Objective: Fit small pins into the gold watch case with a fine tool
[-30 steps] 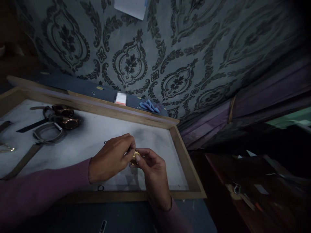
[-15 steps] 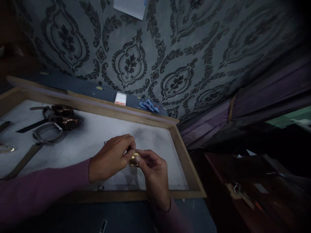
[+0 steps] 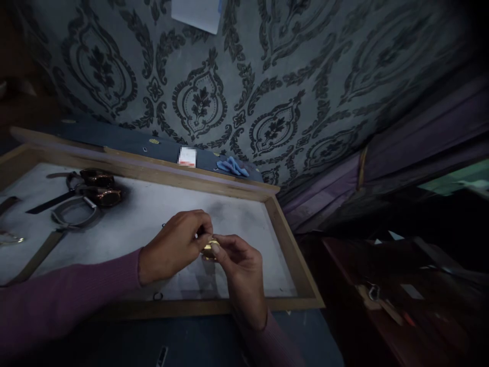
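Note:
A small shiny gold watch (image 3: 210,249) is held between my two hands above the white floor of a wooden tray (image 3: 284,244). My right hand (image 3: 244,272) grips its right side, the thumb lying on the front and the fingers behind. From the left, my left hand (image 3: 178,244) pinches at its upper edge with thumb and forefinger. Fingers cover much of the watch, so its finer parts cannot be made out. At the tray's left lie dark strapped watches with coppery cases (image 3: 101,186) and a watch with a grey-brown strap (image 3: 76,213).
A blue cloth (image 3: 232,166) and a small white box (image 3: 187,157) sit behind the tray's back rim. A little dark ring (image 3: 158,296) lies near the front rim. To the right stands a reddish-brown table (image 3: 382,326) with tools. Patterned fabric (image 3: 200,99) hangs behind.
The view has shifted slightly. Both hands stay on the gold watch, which appears tilted a little differently; their grip looks almost the same.

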Tool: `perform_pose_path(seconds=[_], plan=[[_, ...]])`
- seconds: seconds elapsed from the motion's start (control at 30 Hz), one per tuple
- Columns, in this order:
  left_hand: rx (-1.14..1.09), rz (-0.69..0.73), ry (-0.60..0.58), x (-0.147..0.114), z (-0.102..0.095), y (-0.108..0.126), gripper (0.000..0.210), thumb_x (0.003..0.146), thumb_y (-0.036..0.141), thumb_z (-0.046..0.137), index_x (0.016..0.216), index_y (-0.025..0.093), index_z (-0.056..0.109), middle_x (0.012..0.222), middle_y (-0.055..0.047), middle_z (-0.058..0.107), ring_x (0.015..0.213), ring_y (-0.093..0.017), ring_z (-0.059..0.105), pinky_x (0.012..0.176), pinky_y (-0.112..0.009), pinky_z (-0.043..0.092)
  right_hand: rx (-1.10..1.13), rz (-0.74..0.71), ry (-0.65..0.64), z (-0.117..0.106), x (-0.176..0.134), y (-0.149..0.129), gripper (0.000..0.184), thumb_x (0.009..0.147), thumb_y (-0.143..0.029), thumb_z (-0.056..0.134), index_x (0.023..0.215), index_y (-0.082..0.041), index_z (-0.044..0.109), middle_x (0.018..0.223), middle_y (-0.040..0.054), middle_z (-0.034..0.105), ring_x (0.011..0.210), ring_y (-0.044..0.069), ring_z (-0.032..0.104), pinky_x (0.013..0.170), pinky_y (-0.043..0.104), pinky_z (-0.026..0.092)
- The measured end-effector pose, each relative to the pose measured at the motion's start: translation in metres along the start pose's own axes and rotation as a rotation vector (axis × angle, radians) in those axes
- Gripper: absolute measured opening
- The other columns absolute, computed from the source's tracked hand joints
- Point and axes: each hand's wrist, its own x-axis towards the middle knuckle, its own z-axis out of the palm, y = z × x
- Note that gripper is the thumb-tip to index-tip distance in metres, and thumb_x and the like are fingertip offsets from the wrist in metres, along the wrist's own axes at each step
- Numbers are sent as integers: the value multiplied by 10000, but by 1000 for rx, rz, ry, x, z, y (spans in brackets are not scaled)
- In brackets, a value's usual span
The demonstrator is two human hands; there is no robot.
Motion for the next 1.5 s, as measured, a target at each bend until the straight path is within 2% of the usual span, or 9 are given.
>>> perform_pose_path(seconds=[0.17,0.57,1.07,1.3,1.5], plan=[[-29,-50,-22,2,-1,2,101,767,83,556,711,151,606,716,-8,613,684,-149,548,615,-247,400,-5,-15,-1,0,0,-1,98,736,-254,770,798,-184,742,685,5,738,608,141,687,618,245,584],[-3,62,31,-3,2,0,140,837,153,504,733,159,599,748,-10,601,705,-146,552,627,-253,389,3,-33,5,0,0,-2,94,752,-255,753,800,-179,729,697,7,733,625,147,678,631,266,586],[51,157,63,-8,7,-2,170,884,113,495,749,151,590,783,-13,574,723,-142,544,656,-264,390,41,-17,-10,-2,1,0,91,766,-259,746,802,-180,717,741,-4,717,659,136,660,642,254,563],[52,130,57,-8,6,-1,166,875,123,502,740,160,593,769,-10,587,706,-137,552,635,-251,395,43,6,-13,-1,2,0,123,749,-276,754,788,-171,704,721,2,711,643,146,664,626,264,568],[-74,16,50,-6,6,0,133,826,147,543,712,159,612,756,-12,632,689,-139,589,610,-237,429,39,18,-17,-1,2,0,137,750,-292,752,785,-172,697,711,3,702,630,145,662,623,270,570]])
